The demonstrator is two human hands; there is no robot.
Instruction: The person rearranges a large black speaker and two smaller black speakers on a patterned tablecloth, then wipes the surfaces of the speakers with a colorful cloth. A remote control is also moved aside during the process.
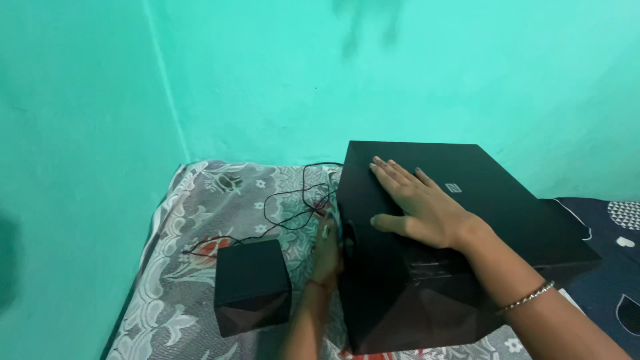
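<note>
So I've got the big black subwoofer box (460,247) sitting on the bed (187,220). My right hand (417,207) lies flat on top, fingers released, and my left hand (327,250) presses its side by the small speaker (252,285). Looks like I'm steadying it to shift it; next it needs a real grip, minding the wires (293,207).

— Seen of the body?
— Two bare forearms, no sleeves in view.
— Worn on the right hand (423,207)?
— Thin metal bangle, silvery, beaded look, around the wrist; no rings visible.
— On the left hand (327,250)?
— Slim reddish thread band at the wrist. Nails short and plain.
</note>
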